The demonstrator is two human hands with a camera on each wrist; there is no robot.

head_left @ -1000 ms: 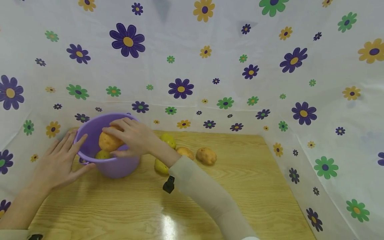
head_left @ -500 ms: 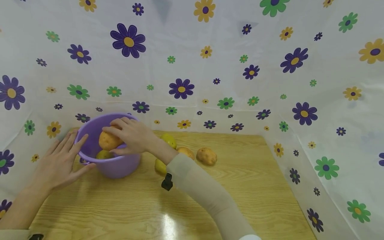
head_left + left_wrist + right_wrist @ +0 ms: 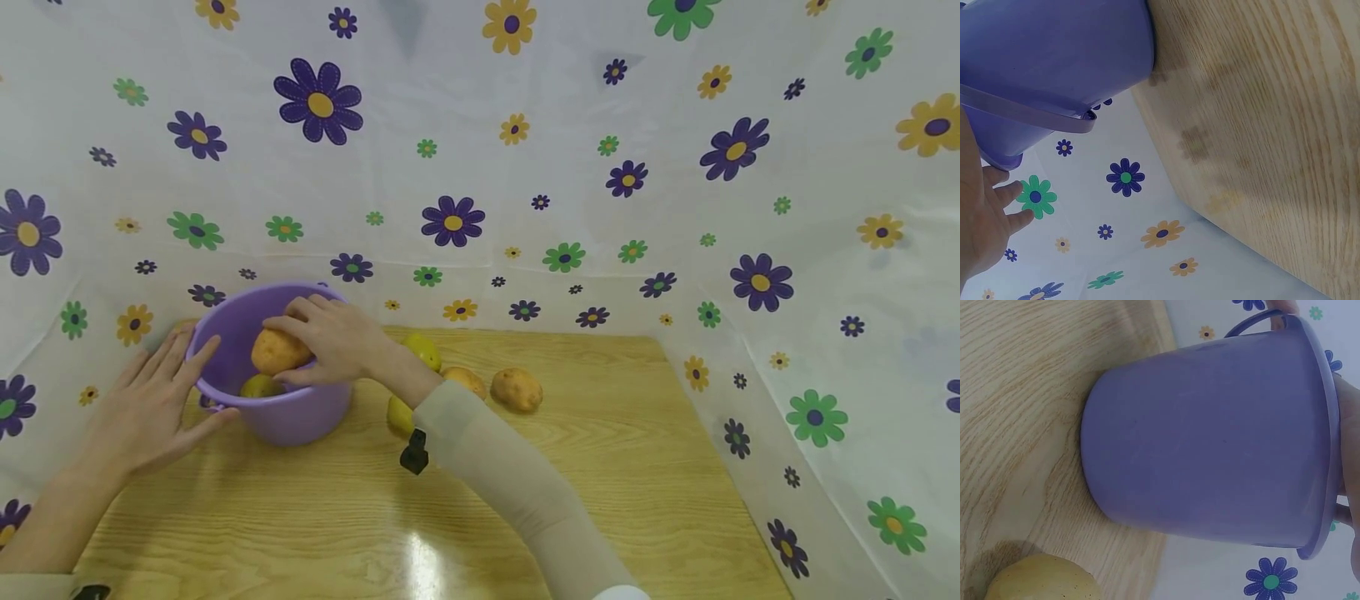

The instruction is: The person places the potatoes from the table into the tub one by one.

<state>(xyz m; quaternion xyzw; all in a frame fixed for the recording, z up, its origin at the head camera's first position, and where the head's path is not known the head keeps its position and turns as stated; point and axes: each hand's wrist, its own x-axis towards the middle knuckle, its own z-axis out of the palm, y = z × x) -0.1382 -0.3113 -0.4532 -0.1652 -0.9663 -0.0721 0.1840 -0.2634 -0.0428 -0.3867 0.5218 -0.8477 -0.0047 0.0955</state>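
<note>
My right hand (image 3: 333, 342) grasps a potato (image 3: 279, 351) inside the purple bucket (image 3: 288, 417), at ten o'clock on the table (image 3: 600, 467); I lower it gently before letting go, while my left hand (image 3: 153, 400), fingers straight, steadies the rim

bare wooden table (image 3: 600, 500) is lying open front and right; potatoes and lemons (image 3: 480, 385) are crowding the strip right of the purple bucket (image 3: 300, 417).

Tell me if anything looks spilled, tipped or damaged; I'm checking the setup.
Nothing stands out. The purple bucket stands upright on the wooden table, the right hand holds a potato over it, and other potatoes lie beside it.
</note>
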